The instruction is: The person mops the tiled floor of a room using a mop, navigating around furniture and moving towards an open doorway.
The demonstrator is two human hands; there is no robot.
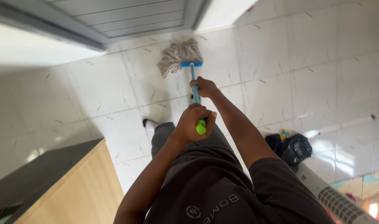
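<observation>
I hold a mop with a blue handle [193, 79] and a green end cap [201, 127]. My left hand [192, 122] grips the top of the handle just above the cap. My right hand [204, 87] grips the handle lower down, closer to the head. The stringy beige mop head [177, 55], fixed in a blue clamp, rests on the white marbled floor tiles [305, 70] near a grey door [127, 16]. My foot in a white sock and black slipper [149, 124] shows under my arms.
A wooden cabinet with a dark top [69, 178] stands at the lower left. A black bag [295, 148] lies on the floor to the right, beside a white ribbed appliance [334, 199]. White wall runs along the upper left.
</observation>
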